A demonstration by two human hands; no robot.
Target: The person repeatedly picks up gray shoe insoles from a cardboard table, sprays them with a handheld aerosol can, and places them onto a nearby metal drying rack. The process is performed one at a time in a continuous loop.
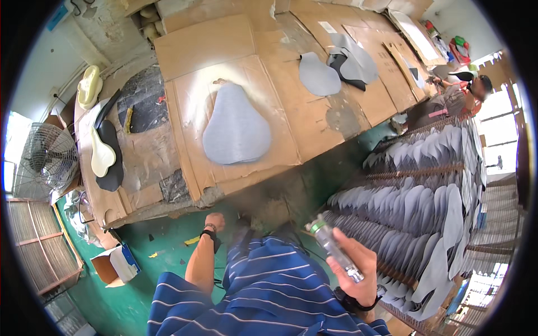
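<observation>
My right hand (358, 263) is wrapped round a metal spray gun (335, 249) with a green ring near its front end, held in front of my body at the right. My left hand (214, 222) is closed like a fist just off the table's near edge; whatever its fingers hold, if anything, is hidden. Ahead of both hands a grey, pear-shaped saddle-cover piece (236, 126) lies flat on a cardboard sheet (280, 140), its narrow end pointing away. Pale overspray surrounds its far end. Neither hand touches it.
A rack (414, 173) packed with hanging grey pieces stands at the right. More grey pieces (319, 74) lie farther along the table. At the left are cream saddle shapes (102, 152), a fan (47, 157) and an open box (115, 266). Another person (468, 98) is at the far right.
</observation>
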